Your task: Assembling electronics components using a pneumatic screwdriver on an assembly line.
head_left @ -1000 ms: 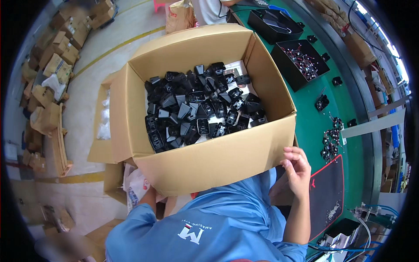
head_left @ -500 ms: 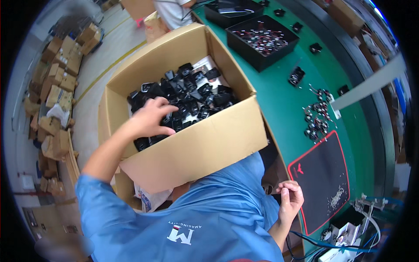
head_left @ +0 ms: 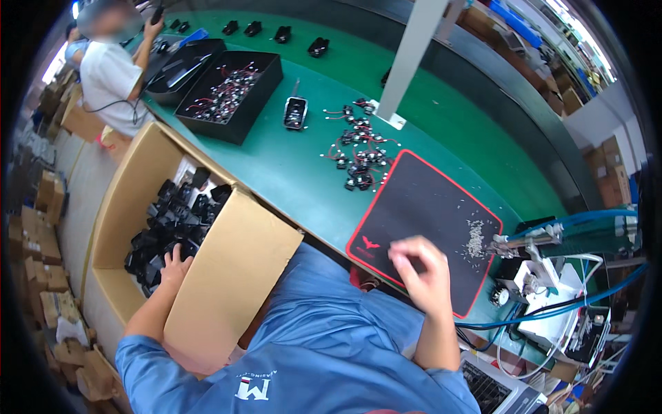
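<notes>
My left hand [head_left: 176, 268] reaches into a large cardboard box [head_left: 231, 279], its fingers apart on a heap of black plastic housings [head_left: 172, 217]. I see no single housing gripped in it. My right hand [head_left: 424, 276] hangs over the near edge of a black mat [head_left: 420, 207] with a red border. Its fingers are curled, thumb and forefinger close together, slightly blurred; whatever is between them cannot be made out. Small pale pieces [head_left: 476, 238] lie scattered on the mat's right part.
On the green bench [head_left: 262, 165] lie small wired parts [head_left: 362, 155] and one black housing [head_left: 296, 112]. A black bin [head_left: 231, 96] of wired parts stands farther left. A metal post [head_left: 407, 62] rises behind. A machine with blue hoses [head_left: 545, 276] stands right. A person [head_left: 114, 76] works at far left.
My view has turned right toward the bench. The left hand has gone deeper among the housings. My right hand has moved from beside the bench edge to over the mat.
</notes>
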Demonstrator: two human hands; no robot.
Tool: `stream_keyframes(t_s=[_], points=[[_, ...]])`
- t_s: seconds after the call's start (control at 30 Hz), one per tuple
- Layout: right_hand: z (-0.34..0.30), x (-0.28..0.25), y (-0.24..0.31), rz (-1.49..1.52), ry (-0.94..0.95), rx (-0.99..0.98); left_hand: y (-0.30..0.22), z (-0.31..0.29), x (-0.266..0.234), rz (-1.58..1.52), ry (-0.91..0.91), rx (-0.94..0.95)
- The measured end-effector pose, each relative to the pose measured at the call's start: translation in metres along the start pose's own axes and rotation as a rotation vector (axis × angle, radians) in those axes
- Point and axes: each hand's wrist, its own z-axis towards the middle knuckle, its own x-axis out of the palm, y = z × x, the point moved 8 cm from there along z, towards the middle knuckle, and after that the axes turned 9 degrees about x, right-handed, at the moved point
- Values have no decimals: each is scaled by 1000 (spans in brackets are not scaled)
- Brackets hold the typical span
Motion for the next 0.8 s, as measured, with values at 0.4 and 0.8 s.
stream_keyframes(t_s=[0.4,0.8], points=[[122,92,1,-788,160,-417,2,-2,39,-104,-110,198],[135,68,10,-420,51,-370,-9,-13,22,14,-299,300]])
